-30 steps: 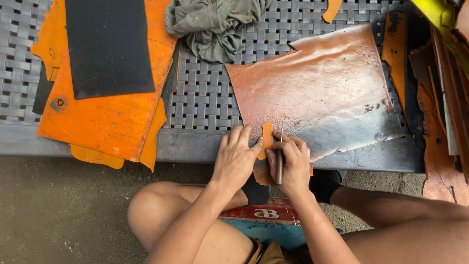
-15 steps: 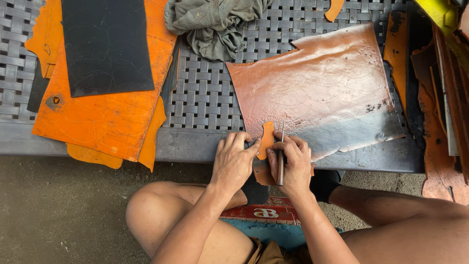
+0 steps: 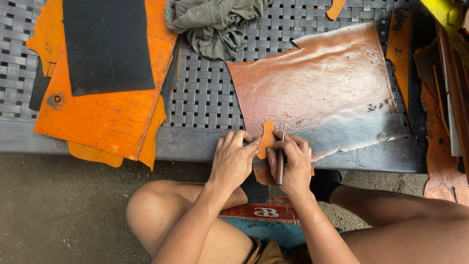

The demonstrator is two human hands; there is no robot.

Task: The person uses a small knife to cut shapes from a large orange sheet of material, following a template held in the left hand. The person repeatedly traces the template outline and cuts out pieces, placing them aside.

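**Tracing a template on leather, early going**

Woven grey bench (image 3: 205, 93), dirt floor below. Brown leather sheet (image 3: 317, 93) lies right of centre. Left hand (image 3: 234, 161) has fingers pressed flat on a small orange template (image 3: 266, 139) at the sheet's near edge. Right hand (image 3: 293, 164) is closed around an awl (image 3: 281, 156), tip beside the template. Faint curved outlines already cover the sheet, probably earlier tracings; nothing visibly cut out yet. Orange sheets (image 3: 107, 117), black sheet (image 3: 107, 44), grey rag (image 3: 215, 22) far left.
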